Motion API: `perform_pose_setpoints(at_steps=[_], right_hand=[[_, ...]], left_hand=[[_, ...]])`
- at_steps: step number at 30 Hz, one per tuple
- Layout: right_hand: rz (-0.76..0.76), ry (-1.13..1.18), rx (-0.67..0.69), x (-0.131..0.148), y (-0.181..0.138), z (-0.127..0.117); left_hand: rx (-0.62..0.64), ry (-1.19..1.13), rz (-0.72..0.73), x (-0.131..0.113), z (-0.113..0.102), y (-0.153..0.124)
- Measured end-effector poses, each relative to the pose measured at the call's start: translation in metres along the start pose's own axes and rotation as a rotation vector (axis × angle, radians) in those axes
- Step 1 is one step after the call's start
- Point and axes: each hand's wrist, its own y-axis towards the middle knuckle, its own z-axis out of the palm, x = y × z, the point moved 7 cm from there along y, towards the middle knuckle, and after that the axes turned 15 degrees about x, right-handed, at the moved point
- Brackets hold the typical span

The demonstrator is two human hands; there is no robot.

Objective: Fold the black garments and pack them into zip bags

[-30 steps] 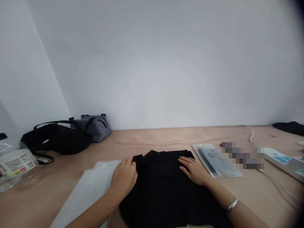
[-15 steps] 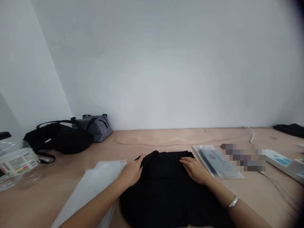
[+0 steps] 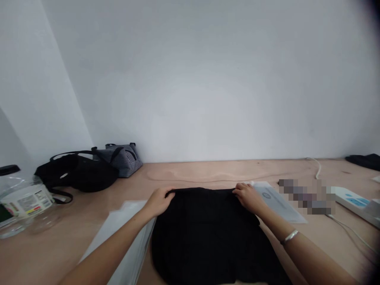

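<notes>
A piece of black cloth (image 3: 204, 233), probably a garment though its exact kind does not show, lies spread in front of me on the wooden table. My left hand (image 3: 160, 201) pinches its far left corner between thumb and fingers. At the far right corner, my right hand (image 3: 247, 196) grips the same cloth with curled fingers. Between the two hands the far edge runs nearly straight. A stack of clear plastic bags (image 3: 127, 221) lies left of the cloth, partly behind my left forearm. Another clear bag with a printed mark (image 3: 280, 204) is just beyond my right hand.
A large clear plastic jar (image 3: 26, 202) stands at the left. Behind it are a black bag (image 3: 80, 174) and a striped bag (image 3: 127, 160) against the wall. On the right lie a white power strip (image 3: 353, 202), cables (image 3: 318, 170) and dark fabric (image 3: 365, 160).
Both hands have moved outward to the cloth's far corners and closed on them. The far edge, bunched at the left before, is now pulled straighter and wider.
</notes>
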Motion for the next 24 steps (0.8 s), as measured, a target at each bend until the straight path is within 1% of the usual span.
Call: perform_pose_setpoints(at_steps=[2,5,7,9,13,16,19,21,24], right_hand=[[-0.007,-0.008,-0.011,-0.003,-0.007,-0.004],[-0.021,-0.007,-0.029,-0.002,-0.013,-0.007],[-0.06,0.014,-0.051,0.005,-0.014,-0.007],[-0.114,0.048,-0.068,0.015,-0.012,-0.008],[-0.166,0.106,-0.048,0.03,-0.007,-0.016],[-0.153,0.095,0.006,0.035,-0.018,-0.03],[-0.168,0.087,0.074,0.046,-0.047,-0.043],[-0.189,0.141,0.141,0.057,-0.072,-0.048],[-0.182,0.237,0.341,0.074,-0.1,-0.043]], left_hand=[[0.045,-0.081,0.034,-0.002,-0.005,-0.007],[0.133,-0.312,0.054,-0.005,-0.005,-0.015],[0.179,-0.456,0.05,-0.007,-0.002,-0.018],[0.207,-0.514,0.035,-0.01,0.001,-0.019],[0.231,-0.505,0.019,-0.014,0.001,-0.023],[0.26,-0.46,0.053,-0.015,-0.003,-0.031],[0.337,-0.393,0.077,-0.018,-0.003,-0.043],[0.404,-0.331,0.066,-0.02,0.0,-0.053],[0.572,-0.253,0.075,-0.029,0.01,-0.067]])
